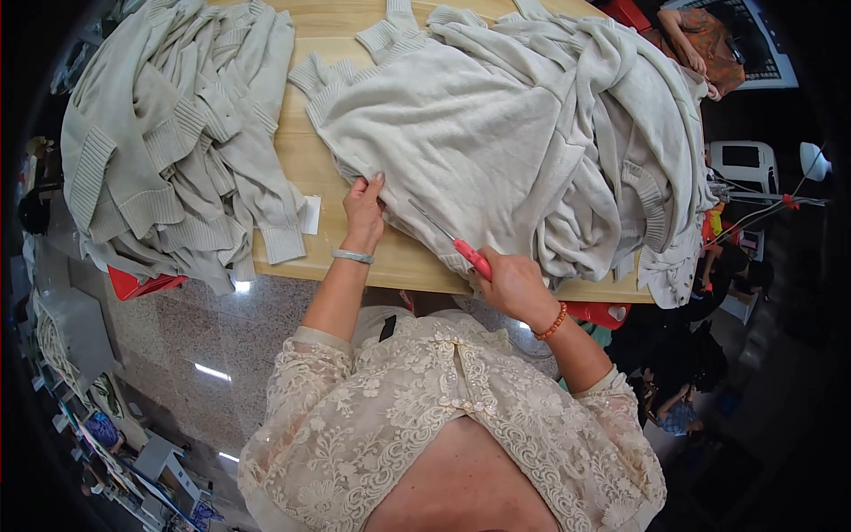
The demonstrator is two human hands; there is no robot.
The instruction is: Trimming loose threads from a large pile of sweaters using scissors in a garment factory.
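A pale grey knit sweater [443, 115] lies spread on the wooden table in front of me, its ribbed edges toward the far left. My left hand [364, 211] is closed on the sweater's near left edge, thumb on top of the fabric. In my right hand [517, 288] is a red-handled tool [472, 258] with a thin, pointed metal shaft. The shaft points up and left over the sweater's near part; I cannot tell if its tip touches the cloth. The fingers of my right hand wrap round the handle.
A heap of similar knit sweaters [177, 142] hangs over the left end of the table [310, 168]. More sweaters [629, 115] are piled at the right. A white tag [310, 215] lies by the left heap. A person [709, 44] sits at the far right, near a white lamp [814, 161].
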